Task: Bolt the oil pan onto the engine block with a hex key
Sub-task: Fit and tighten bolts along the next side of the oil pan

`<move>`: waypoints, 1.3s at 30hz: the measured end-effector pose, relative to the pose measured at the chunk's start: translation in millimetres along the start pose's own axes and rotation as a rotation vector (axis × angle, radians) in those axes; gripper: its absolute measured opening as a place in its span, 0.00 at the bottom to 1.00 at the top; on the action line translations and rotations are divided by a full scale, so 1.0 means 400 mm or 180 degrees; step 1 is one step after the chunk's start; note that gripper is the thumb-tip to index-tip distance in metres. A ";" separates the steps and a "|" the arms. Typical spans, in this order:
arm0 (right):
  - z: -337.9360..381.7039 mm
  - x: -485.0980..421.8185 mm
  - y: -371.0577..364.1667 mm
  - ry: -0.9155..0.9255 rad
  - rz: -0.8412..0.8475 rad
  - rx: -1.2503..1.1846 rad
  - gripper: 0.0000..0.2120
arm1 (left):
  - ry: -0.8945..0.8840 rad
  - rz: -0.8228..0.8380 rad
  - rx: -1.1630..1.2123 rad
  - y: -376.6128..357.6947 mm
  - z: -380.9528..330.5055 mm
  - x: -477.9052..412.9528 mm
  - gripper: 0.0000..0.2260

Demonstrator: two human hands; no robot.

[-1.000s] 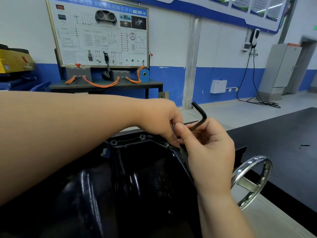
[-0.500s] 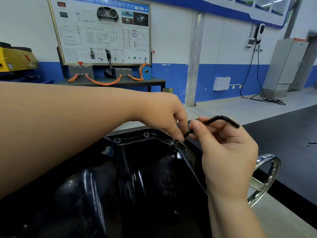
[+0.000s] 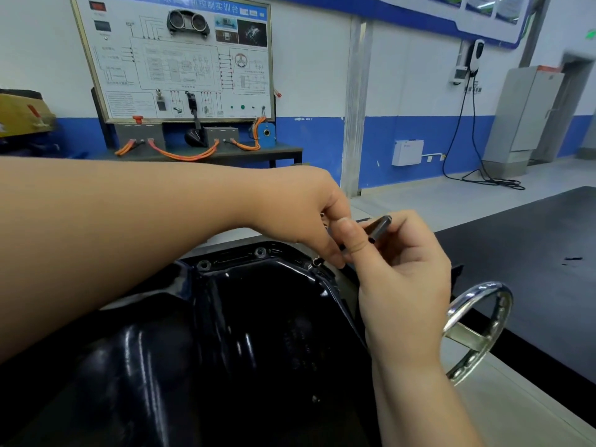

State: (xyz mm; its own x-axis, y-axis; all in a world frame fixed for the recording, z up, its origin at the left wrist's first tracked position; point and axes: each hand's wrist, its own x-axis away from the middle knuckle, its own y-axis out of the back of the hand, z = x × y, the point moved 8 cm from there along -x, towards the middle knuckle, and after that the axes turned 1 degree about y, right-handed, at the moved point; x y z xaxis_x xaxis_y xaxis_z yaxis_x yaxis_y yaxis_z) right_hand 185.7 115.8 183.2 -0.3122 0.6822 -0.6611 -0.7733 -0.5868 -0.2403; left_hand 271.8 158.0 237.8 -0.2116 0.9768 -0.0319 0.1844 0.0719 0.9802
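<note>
Workshop flooring in pale grey and a dark mat (image 3: 532,253) lie to the right of the hands, and closest of all, below both forearms, sits the glossy black oil pan (image 3: 242,333), its flange running along the far edge directly under the hands. Two bolts (image 3: 260,252) stand in that flange just left of the left hand's fingertips, and a third bolt (image 3: 317,261) sits at the corner right beneath them. The left hand (image 3: 300,214) reaches across from the left with fingers curled downward, their tips closed on the lower shaft of the hex key (image 3: 380,224) just above that corner bolt and touching the other hand's thumb. The right hand (image 3: 403,285) comes up from below and pinches the same key between thumb and forefinger, the key's short arm sticking out past the thumb toward the right. A chrome handwheel (image 3: 477,330) stands just right of the right wrist. Beyond the hands, against a white wall with a blue lower band, a framed training board (image 3: 174,56) printed with circuit diagrams rests on a dark worktop (image 3: 283,153) strung with orange cables (image 3: 183,154). Further right of the hands are a white wall box (image 3: 407,152), a black cable (image 3: 493,182) coiled on the floor, and a grey cabinet (image 3: 522,114).
</note>
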 end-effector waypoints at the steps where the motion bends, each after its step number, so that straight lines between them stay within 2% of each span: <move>1: -0.003 0.001 -0.006 -0.0004 0.0118 -0.0063 0.04 | -0.0002 -0.0024 0.0026 0.002 0.001 0.000 0.08; 2: -0.005 0.004 -0.014 -0.0006 0.0246 -0.0113 0.00 | -0.0005 -0.0051 0.0061 0.003 0.003 0.001 0.07; 5: 0.001 0.007 -0.026 0.0144 0.0430 -0.0035 0.08 | 0.0004 -0.0118 0.0196 0.010 0.011 0.004 0.05; 8: 0.008 0.004 -0.022 0.0226 0.0373 0.0053 0.11 | 0.0047 -0.0083 0.0271 0.010 0.017 0.005 0.05; 13: -0.001 0.002 -0.007 0.0065 0.0160 -0.0030 0.07 | 0.0090 -0.0056 0.0124 0.006 0.026 0.000 0.15; 15: -0.001 0.001 -0.003 0.0046 0.0080 0.0025 0.04 | 0.0117 -0.0047 -0.0049 0.004 0.029 -0.001 0.14; 18: 0.000 0.000 0.004 0.0088 -0.0023 0.0129 0.08 | 0.0113 -0.0089 -0.0206 0.003 0.024 -0.003 0.13; 22: 0.000 -0.003 -0.003 0.0121 0.0052 0.0209 0.09 | 0.0091 -0.0083 -0.0182 0.000 0.017 -0.003 0.12; 25: -0.002 -0.001 -0.013 0.0040 0.0216 0.0081 0.02 | 0.0145 -0.0050 -0.0089 -0.001 0.021 -0.004 0.09; 29: 0.015 0.008 -0.040 0.0214 0.0622 0.0152 0.11 | 0.0193 -0.0067 0.0003 0.004 0.027 -0.001 0.12; 31: 0.017 0.009 -0.043 0.0240 0.0676 0.0098 0.12 | 0.0220 -0.0041 0.0066 0.004 0.028 0.002 0.11; 39: -0.004 0.002 -0.007 0.0036 0.0169 0.0035 0.07 | 0.0210 0.0028 0.0217 -0.003 0.031 0.001 0.08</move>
State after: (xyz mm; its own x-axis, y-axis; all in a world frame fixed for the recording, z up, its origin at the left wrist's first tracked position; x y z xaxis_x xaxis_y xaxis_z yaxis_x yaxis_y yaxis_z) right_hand 188.4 117.2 182.4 -0.3468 0.6451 -0.6808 -0.7618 -0.6172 -0.1968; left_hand 283.3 161.0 234.3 -0.2719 0.9623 -0.0082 0.2511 0.0791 0.9647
